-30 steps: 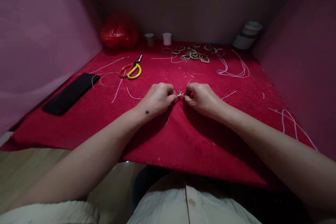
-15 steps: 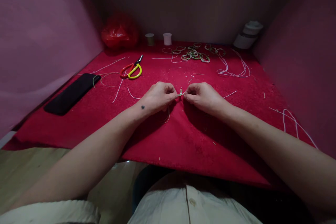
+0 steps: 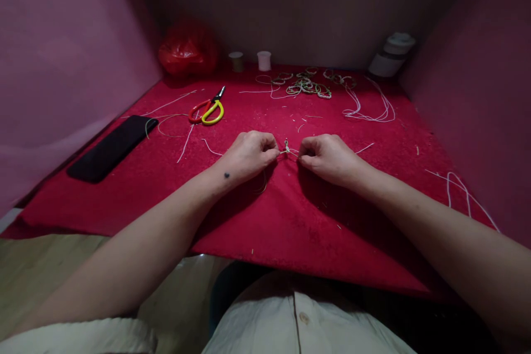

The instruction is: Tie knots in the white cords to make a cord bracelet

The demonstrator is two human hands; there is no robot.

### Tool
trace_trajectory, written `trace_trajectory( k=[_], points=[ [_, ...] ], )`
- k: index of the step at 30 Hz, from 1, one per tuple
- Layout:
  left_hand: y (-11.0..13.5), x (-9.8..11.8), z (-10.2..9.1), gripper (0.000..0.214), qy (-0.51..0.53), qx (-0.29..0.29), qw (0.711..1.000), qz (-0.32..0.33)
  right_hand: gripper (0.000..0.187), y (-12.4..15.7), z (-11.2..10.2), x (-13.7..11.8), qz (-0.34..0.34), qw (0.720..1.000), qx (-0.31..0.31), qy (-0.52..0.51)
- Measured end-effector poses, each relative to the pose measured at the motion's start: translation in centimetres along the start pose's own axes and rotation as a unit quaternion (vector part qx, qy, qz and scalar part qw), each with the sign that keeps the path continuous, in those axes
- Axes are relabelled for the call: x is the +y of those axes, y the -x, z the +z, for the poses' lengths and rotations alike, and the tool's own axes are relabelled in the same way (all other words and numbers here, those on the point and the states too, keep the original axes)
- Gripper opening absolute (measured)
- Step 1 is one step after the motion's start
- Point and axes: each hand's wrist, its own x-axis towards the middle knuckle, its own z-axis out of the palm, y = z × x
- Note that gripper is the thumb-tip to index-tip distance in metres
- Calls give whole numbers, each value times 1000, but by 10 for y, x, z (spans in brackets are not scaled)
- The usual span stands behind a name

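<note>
From my end I see two hands apart over the red cloth (image 3: 290, 227), with a small knotted cord (image 3: 286, 149) in the gap between them. The left hand (image 3: 254, 150) pinches thumb and forefinger on the cord just beside the knot; the right hand (image 3: 326, 157) looks pinched on the thin strands (image 3: 293, 151) running out toward it, though I can't make out which strand sits where in its fingers. A tiny loop (image 3: 286, 141) stands up on the far side of the knot. To do this pull well, I'd hold the left pinch firm so the knot can't twist, draw the strands level and evenly, and avoid crossing them. I'd watch the loop too: a sharp tug could shrink it. The scissors (image 3: 215, 103) lie beyond the left hand, well apart from it.
</note>
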Motion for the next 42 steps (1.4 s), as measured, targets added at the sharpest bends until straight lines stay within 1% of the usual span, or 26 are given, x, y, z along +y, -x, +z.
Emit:
trace_trajectory(
  k=[3, 6, 9, 14, 17, 19, 20, 22, 23, 24, 26, 27, 28, 29, 30, 31, 32, 33, 35, 36, 39, 42],
  points=[
    [1, 1, -1, 18, 4, -11, 1000, 3, 18, -1, 2, 2, -2, 1000, 13, 2],
    [3, 1, -3, 19, 30, -33, 999, -3, 22, -3, 5, 3, -17, 999, 35, -6],
    [5, 1, -4, 20, 63, -71, 995, -13, 24, -3, 7, 5, -34, 998, 42, -15],
    [5, -3, -9, 15, 136, -161, 977, -39, 18, -3, 7, 4, -22, 999, 27, -41],
    [9, -6, -24, 16, 139, -229, 962, -45, 15, -4, 6, 4, -11, 997, 26, -72],
    [18, -10, -40, 20, 121, -273, 953, -47, 14, -4, 6, 5, -3, 996, 23, -90],
    [24, -13, -49, 23, 107, -285, 951, -48, 14, -5, 6, 6, 0, 995, 22, -99],
    [36, -24, -68, 34, 69, -320, 944, -47, 13, -5, 6, 8, -1, 993, 21, -119],
    [42, -30, -77, 36, 44, -325, 943, -56, 13, -5, 6, 9, -3, 991, 20, -130],
    [46, -35, -83, 35, 18, -300, 951, -74, 13, -6, 7, 9, -4, 990, 17, -139],
    [49, -41, -89, 29, -64, -180, 977, -99, 13, -7, 7, 10, -4, 988, 12, -153],
    [48, -40, -87, 26, -99, -118, 983, -101, 13, -7, 7, 11, -4, 988, 11, -157],
    [46, -36, -83, 23, -105, -60, 988, -92, 13, -7, 7, 10, -5, 987, 13, -159],
    [42, -30, -75, 22, -84, -21, 993, -78, 13, -8, 7, 10, -7, 987, 16, -159],
    [37, -22, -66, 22, -59, -11, 996, -61, 13, -8, 7, 10, -10, 987, 20, -159],
    [32, -14, -54, 22, -40, -24, 998, -43, 14, -8, 7, 10, -13, 987, 25, -159],
    [26, -6, -43, 22, -38, -23, 999, -23, 14, -7, 7, 9, -16, 987, 28, -158],
    [20, 1, -31, 22, -49, -12, 999, 3, 14, -7, 8, 9, -18, 987, 30, -157],
    [10, 8, -11, 26, -108, 11, 993, 46, 14, -7, 8, 9, -23, 987, 33, -155],
    [6, 8, -2, 27, -126, 7, 990, 63, 14, -7, 8, 10, -27, 987, 34, -154],
    [-1, 5, 13, 22, -153, 13, 986, 68, 15, -7, 8, 10, -39, 987, 31, -152],
    [-4, 1, 17, 14, -146, 41, 986, 68, 15, -8, 8, 10, -41, 987, 29, -151]
  ],
)
